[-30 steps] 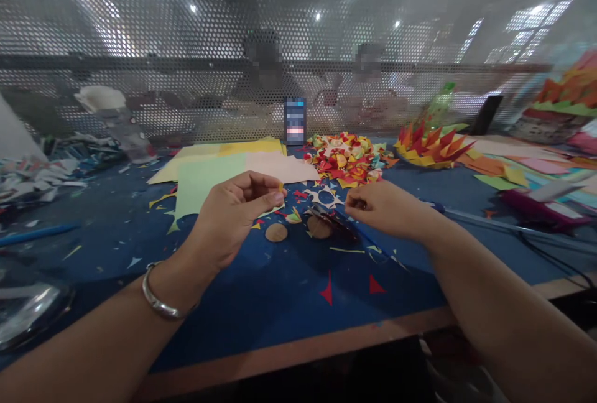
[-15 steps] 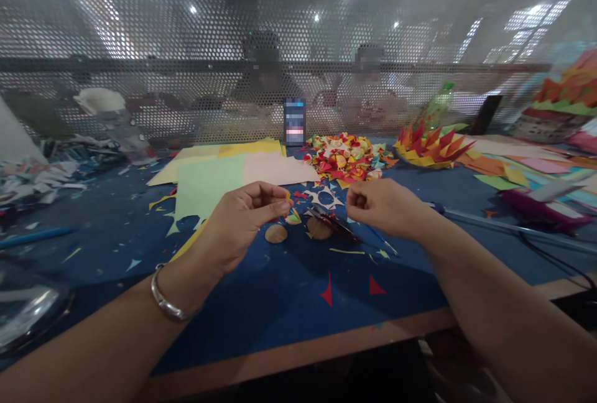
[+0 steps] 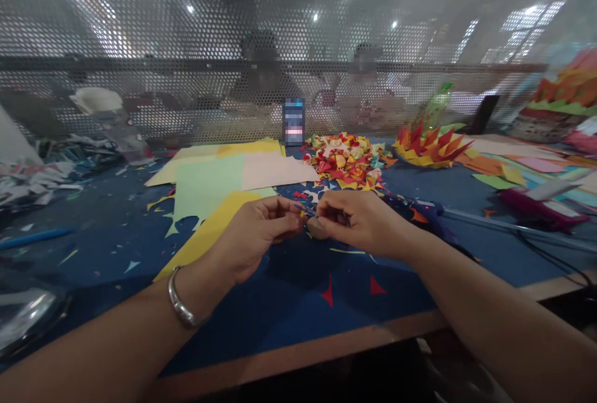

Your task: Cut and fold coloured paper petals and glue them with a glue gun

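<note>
My left hand [image 3: 261, 235] and my right hand [image 3: 359, 222] meet above the blue table [image 3: 280, 310], fingertips almost touching. Both are pinched shut around something small between them, too small to name. A brown paper disc [image 3: 317, 229] shows just under the fingers. A silver bangle sits on my left wrist. Red paper triangles [image 3: 329, 294] lie on the table below my hands. A yellow sheet [image 3: 205, 235] lies under my left forearm.
Pastel paper sheets [image 3: 224, 170] lie behind my hands, beside a heap of small folded coloured pieces [image 3: 347, 160]. A spiky orange-red paper shape [image 3: 431, 145] and more paper sit at the right. A perforated screen [image 3: 186, 48] stands behind, with people beyond it. Scraps [image 3: 32, 179] litter the left.
Both hands have moved together toward the middle, from apart to fingertips nearly touching. The right hand moved left over the brown disc. A yellow sheet now shows under the left forearm.
</note>
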A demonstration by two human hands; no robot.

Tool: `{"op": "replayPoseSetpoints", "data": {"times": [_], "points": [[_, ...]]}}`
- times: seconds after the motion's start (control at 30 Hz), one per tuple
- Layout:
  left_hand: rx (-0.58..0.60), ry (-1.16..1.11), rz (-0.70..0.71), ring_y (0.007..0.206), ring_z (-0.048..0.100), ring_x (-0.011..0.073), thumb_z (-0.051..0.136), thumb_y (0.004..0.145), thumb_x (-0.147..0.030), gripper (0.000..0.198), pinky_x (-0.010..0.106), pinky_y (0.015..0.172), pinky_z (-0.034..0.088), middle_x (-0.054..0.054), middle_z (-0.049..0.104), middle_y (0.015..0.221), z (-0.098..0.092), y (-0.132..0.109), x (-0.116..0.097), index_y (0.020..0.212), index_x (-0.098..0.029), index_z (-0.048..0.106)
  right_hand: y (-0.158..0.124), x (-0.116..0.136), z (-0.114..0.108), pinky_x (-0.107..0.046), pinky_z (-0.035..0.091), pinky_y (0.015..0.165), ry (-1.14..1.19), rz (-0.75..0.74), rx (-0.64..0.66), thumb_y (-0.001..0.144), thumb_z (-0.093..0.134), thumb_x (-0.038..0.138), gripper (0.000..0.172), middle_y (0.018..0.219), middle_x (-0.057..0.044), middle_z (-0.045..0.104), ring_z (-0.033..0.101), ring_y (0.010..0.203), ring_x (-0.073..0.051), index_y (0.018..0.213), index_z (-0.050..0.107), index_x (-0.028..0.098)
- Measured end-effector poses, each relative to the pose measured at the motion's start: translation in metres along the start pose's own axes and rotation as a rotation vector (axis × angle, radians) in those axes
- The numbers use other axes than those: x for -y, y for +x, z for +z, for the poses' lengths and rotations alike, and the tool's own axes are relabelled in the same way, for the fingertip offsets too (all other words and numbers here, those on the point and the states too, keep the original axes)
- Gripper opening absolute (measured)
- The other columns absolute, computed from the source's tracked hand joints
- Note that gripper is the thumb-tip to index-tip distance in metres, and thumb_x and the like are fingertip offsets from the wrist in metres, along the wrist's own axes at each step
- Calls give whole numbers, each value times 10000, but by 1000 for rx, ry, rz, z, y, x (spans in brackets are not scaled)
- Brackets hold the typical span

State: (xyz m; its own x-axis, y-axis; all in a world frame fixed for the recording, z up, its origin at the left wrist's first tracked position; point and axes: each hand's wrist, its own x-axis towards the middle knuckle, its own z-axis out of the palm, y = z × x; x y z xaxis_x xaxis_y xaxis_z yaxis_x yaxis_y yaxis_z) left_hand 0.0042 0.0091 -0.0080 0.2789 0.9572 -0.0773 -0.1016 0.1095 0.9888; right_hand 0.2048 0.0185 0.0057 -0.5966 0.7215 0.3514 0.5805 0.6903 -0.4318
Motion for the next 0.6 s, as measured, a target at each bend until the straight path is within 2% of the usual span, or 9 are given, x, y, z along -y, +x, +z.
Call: {"op": "replayPoseSetpoints", "data": {"times": [0.2, 0.3, 0.43, 0.6], "points": [[43, -38, -32, 675, 581, 85, 765, 655, -175, 180, 222, 700, 448, -8, 642, 748, 0, 0, -1, 793, -143, 653, 0, -2, 0, -215, 316, 546, 9, -6, 36, 830, 559, 203, 54, 666, 27, 524, 449, 577, -89, 783, 563, 176], [56, -59, -52, 652, 587, 92, 767, 673, -223, 164, 226, 675, 455, -5, 640, 708, 0, 0, -1, 735, -143, 637, -1, -2, 1, -215, 320, 551, 12, -26, 49, 828, 554, 190, 46, 674, 26, 524, 453, 583, -89, 787, 566, 174], [38, -43, -50, 579, 582, 102, 723, 735, -393, 284, 241, 612, 469, -4, 629, 629, 1, 0, 0, 660, -148, 602, -1, -2, 3, -207, 324, 554, 18, -56, 63, 818, 561, 172, 34, 670, 32, 522, 451, 578, -82, 784, 562, 171], [20, 100, -20, 533, 573, 95, 778, 672, -323, 251, 213, 552, 447, -3, 639, 579, 0, -2, -2, 624, -143, 609, -2, -2, 4, -201, 326, 554, 37, -91, 69, 819, 555, 162, 44, 663, 36, 516, 449, 577, -77, 776, 564, 165]]}}
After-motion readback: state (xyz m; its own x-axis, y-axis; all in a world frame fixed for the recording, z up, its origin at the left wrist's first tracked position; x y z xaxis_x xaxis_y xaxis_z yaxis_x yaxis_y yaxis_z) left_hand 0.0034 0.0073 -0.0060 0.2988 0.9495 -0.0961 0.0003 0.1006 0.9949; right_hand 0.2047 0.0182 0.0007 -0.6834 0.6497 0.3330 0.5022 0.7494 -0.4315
